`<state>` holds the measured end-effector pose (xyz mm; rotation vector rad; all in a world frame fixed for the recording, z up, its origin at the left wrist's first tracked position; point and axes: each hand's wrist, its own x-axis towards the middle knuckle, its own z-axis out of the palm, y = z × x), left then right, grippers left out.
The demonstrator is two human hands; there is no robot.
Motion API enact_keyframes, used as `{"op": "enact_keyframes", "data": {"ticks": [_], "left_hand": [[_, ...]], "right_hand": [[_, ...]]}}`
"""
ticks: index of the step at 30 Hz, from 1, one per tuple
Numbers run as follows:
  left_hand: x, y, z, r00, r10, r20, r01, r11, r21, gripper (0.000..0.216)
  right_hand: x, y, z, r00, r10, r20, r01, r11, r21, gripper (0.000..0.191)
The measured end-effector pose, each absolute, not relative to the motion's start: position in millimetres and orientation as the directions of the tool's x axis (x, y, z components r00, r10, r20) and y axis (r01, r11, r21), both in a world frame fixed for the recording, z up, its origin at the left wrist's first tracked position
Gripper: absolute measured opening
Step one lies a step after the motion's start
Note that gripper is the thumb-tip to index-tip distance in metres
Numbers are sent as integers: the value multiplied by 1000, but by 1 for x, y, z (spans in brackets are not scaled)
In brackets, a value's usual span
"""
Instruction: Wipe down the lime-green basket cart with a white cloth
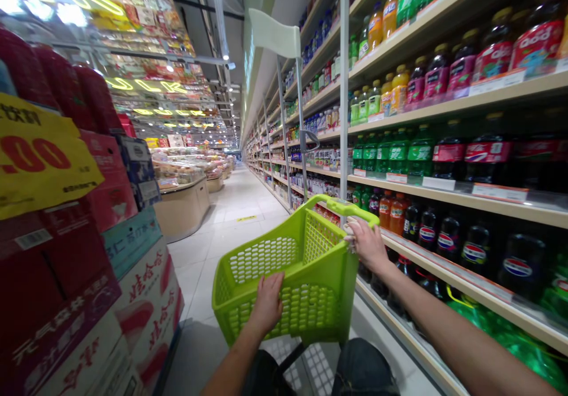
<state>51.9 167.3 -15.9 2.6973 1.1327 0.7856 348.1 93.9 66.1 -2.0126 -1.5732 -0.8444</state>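
Observation:
A bright green plastic shopping cart (pixel 310 289) stands sideways before me, its slotted basket showing no goods inside. My left hand (pixel 268 301) is closed over the basket's near rim, the fingertips curled out of sight. At the handle end, my right hand (pixel 366 242) is closed around a crumpled whitish cloth (pixel 350 237), pressed against the corner of the cart just below the green handle (pixel 339 206). Part of the cloth is hidden under the fingers. My knees (pixel 364 366) are bent close to the cart's near side.
Shelves of bottled drinks (pixel 444 147) line the right side. Stacked drink cartons (pixel 142 289) with a yellow price sign (pixel 44 153) rise close on the left. A pale ladder-like frame (pixel 277 35) leans by the shelves. The tiled aisle (pixel 231 206) runs ahead past rounded display bins (pixel 181 206).

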Motion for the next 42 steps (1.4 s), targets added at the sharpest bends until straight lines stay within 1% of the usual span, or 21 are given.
{"op": "enact_keyframes", "data": {"ticks": [2, 3, 6, 8, 10, 13, 14, 15, 17, 18, 20, 23, 25, 28, 30, 32, 34, 36, 37, 39, 42], "left_hand": [[48, 167, -18, 596, 690, 411, 643, -716, 272, 71], [47, 167, -19, 595, 695, 403, 647, -712, 272, 70], [48, 168, -18, 587, 707, 395, 644, -703, 302, 69], [53, 168, -16, 548, 721, 424, 629, -689, 359, 66], [65, 164, -10, 484, 730, 482, 582, -680, 447, 61], [94, 155, 6, 423, 727, 541, 413, -687, 598, 54], [105, 151, 13, 431, 725, 536, 338, -681, 649, 53], [116, 148, 19, 443, 742, 503, 302, -652, 695, 51], [135, 143, 30, 426, 807, 408, 369, -567, 736, 48], [143, 140, 33, 405, 836, 370, 439, -533, 723, 46], [156, 137, 38, 364, 861, 356, 583, -509, 633, 41], [161, 134, 37, 366, 824, 432, 701, -549, 454, 34], [150, 134, 29, 379, 793, 477, 725, -575, 380, 35], [108, 141, 10, 379, 768, 516, 743, -585, 325, 39], [76, 147, -2, 345, 770, 536, 777, -555, 297, 43], [58, 152, -10, 308, 775, 552, 791, -531, 304, 45], [59, 155, -12, 343, 754, 560, 739, -585, 335, 47], [75, 156, -10, 412, 705, 577, 620, -681, 390, 47], [85, 156, -8, 424, 681, 597, 551, -718, 426, 47], [102, 155, -1, 380, 661, 647, 429, -746, 510, 48], [110, 152, 12, 240, 729, 641, 292, -684, 669, 46]], "right_hand": [[330, 96, 61, 167, 725, 668, 973, -231, 8, 35], [314, 99, 55, 129, 760, 637, 984, -178, 14, 34], [260, 110, 38, -60, 850, 523, 998, 58, 21, 33], [236, 116, 34, -111, 881, 460, 991, 130, -9, 39], [227, 118, 39, -110, 916, 385, 989, 138, -46, 51], [235, 113, 54, -140, 957, 255, 980, 171, -104, 68], [240, 110, 59, -154, 961, 228, 976, 185, -118, 70], [247, 107, 63, -159, 964, 212, 975, 187, -123, 71], [262, 101, 68, -117, 971, 207, 986, 138, -91, 70], [270, 98, 69, -74, 973, 220, 994, 89, -57, 68], [284, 94, 67, 7, 963, 271, 1000, -14, 25, 62], [296, 91, 59, 46, 928, 370, 990, -92, 108, 56], [299, 90, 54, 43, 908, 416, 988, -101, 120, 56], [297, 89, 50, 41, 897, 441, 988, -100, 113, 56], [293, 88, 47, 51, 893, 447, 988, -109, 105, 57], [284, 86, 45, 68, 890, 451, 988, -122, 91, 57], [271, 85, 41, 38, 895, 444, 994, -80, 76, 54], [256, 86, 37, -27, 894, 447, 1000, 17, 26, 53], [248, 86, 36, -45, 884, 465, 997, 65, -28, 53], [235, 89, 35, -34, 854, 519, 969, 155, -191, 50], [214, 98, 35, 64, 825, 562, 839, 261, -477, 29]]}}
